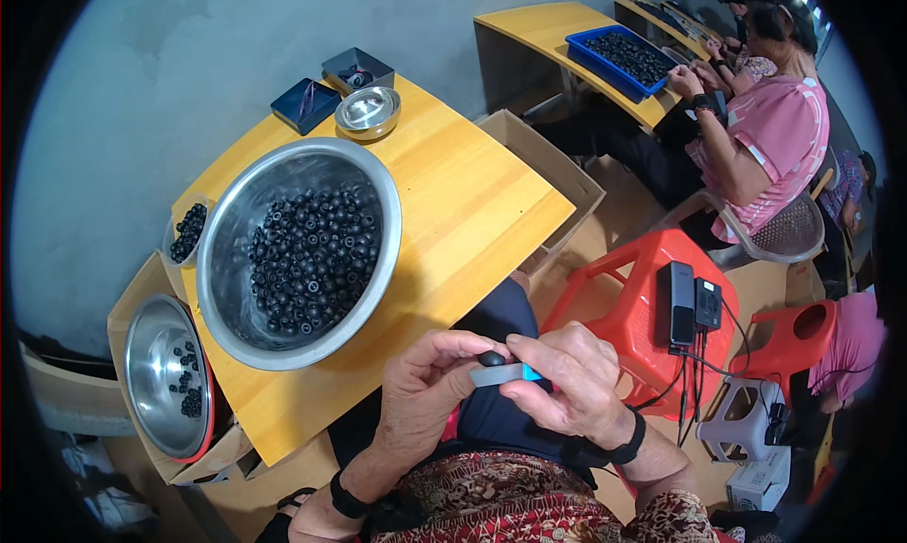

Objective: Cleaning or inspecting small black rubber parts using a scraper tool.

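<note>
- Bead (491, 358): small, black, round, pinched in left hand (430, 392) fingertips, just above lap, touching top of grey-blue tool (505, 374).
- Table (472, 203): yellow wood, left of hands.
- Big bowl (227, 260): steel, on table, holds pile of black beads.
- 2nd bowl (156, 373): steel, red rim, on box by table's left edge, few beads in it.
- Stool (652, 260): red plastic, to the right, black boxes w/ cables on it.
- Right hand (572, 382): fingers closed, pinching tool's blue end.
</note>
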### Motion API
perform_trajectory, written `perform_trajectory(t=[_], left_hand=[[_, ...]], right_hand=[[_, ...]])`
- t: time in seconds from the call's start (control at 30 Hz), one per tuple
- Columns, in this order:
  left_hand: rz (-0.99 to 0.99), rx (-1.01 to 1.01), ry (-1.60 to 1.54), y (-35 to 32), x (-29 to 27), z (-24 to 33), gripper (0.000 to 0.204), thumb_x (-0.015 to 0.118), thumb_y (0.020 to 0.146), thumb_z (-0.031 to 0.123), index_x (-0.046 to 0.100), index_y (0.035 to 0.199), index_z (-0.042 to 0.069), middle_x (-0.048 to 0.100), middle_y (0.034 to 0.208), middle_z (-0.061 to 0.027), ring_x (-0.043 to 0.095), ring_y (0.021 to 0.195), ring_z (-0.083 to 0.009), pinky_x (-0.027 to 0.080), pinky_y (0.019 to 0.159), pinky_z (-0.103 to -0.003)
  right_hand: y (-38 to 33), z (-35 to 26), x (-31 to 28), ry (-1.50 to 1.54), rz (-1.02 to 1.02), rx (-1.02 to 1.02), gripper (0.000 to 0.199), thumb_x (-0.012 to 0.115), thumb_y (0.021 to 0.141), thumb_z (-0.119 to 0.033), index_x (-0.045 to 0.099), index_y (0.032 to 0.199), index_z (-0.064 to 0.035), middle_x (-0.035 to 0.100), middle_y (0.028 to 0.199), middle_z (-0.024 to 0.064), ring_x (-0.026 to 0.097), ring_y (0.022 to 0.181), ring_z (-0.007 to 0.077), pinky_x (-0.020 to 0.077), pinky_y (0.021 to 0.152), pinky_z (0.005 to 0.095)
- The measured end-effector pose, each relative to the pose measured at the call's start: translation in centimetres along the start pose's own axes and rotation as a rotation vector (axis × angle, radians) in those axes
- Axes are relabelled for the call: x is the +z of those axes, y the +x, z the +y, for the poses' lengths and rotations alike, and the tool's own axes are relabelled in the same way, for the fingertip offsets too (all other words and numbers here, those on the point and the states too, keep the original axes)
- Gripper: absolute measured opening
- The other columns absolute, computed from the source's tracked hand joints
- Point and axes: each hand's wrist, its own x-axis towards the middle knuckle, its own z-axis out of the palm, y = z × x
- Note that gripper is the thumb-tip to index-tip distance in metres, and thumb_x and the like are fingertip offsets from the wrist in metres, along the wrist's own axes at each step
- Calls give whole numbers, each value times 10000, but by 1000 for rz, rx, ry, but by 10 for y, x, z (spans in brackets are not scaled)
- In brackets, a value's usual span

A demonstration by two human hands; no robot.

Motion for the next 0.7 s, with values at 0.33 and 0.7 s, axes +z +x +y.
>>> perform_trajectory(t=[0.33,0.7], left_hand=[[25,-13,-6,-2,-1,-3,218,610,898,-9,582,1113,-25,664,1059,-123,630,1000,-161,502,907,-282],[110,-40,70,0,4,-1,230,690,869,136,596,1025,-4,677,990,-134,648,903,-172,529,832,-301]], right_hand=[[-4,3,0,-5,-39,3,367,807,741,-243,686,997,-10,640,764,70,594,599,184,452,497,278],[1,0,1,-18,-40,17,338,824,702,-185,701,963,-8,613,731,44,591,582,169,477,500,281]])
